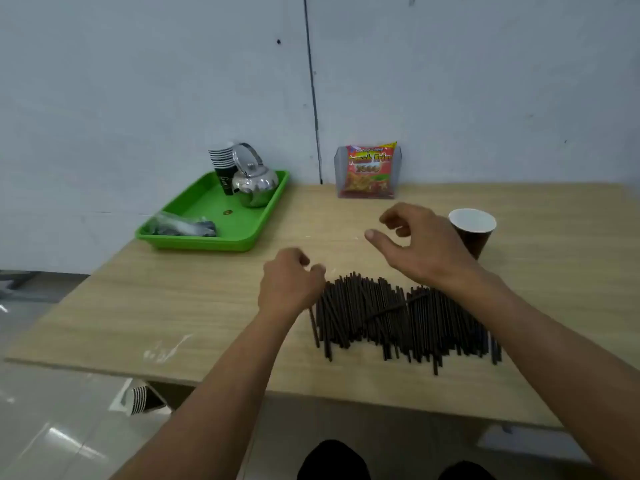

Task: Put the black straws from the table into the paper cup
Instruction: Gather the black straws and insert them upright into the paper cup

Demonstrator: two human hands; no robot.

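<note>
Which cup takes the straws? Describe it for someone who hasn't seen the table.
On the wooden table, look right of and beyond the pile of black straws. A single paper cup stands upright there, just behind the right hand. Unlike the stacked cups on the green tray at far left, it stands alone, dark brown outside, white inside.

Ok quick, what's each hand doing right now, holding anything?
Left hand: fingers curled at the edge of the black straws; a grip cannot be told.
Right hand: open, loosely curled, holding nothing.
</note>
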